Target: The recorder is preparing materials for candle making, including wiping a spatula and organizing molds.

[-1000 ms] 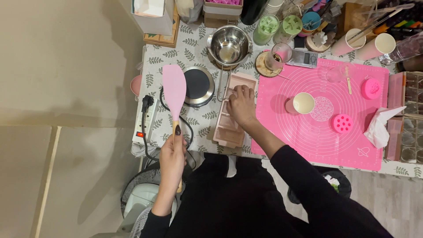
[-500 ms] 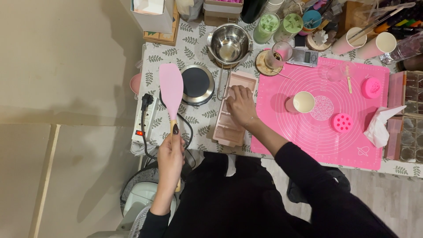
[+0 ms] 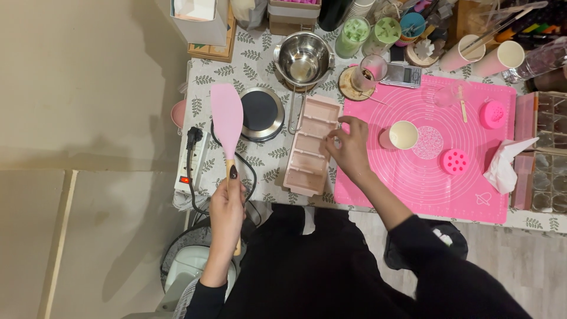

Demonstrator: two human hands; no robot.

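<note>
My left hand (image 3: pixel 227 204) grips the wooden handle of a pink silicone spatula (image 3: pixel 227 120), whose blade points away from me over the table's left side. My right hand (image 3: pixel 349 145) rests at the right edge of a long pale pink mould tray (image 3: pixel 310 147) with several compartments, fingertips touching its rim. The tray lies between a round black hot plate (image 3: pixel 260 112) and a bright pink silicone mat (image 3: pixel 425 177).
A steel saucepan (image 3: pixel 303 59) sits behind the tray. On the mat are a cream cup (image 3: pixel 404 134), a round pink mould (image 3: pixel 455 161) and a white tissue (image 3: pixel 505 166). A power strip (image 3: pixel 190 159) lies at the left edge. Jars, cups and clear boxes crowd the back and right.
My right hand has slid from on top of the tray to its right edge. The spatula in my left hand has shifted slightly left and stays raised.
</note>
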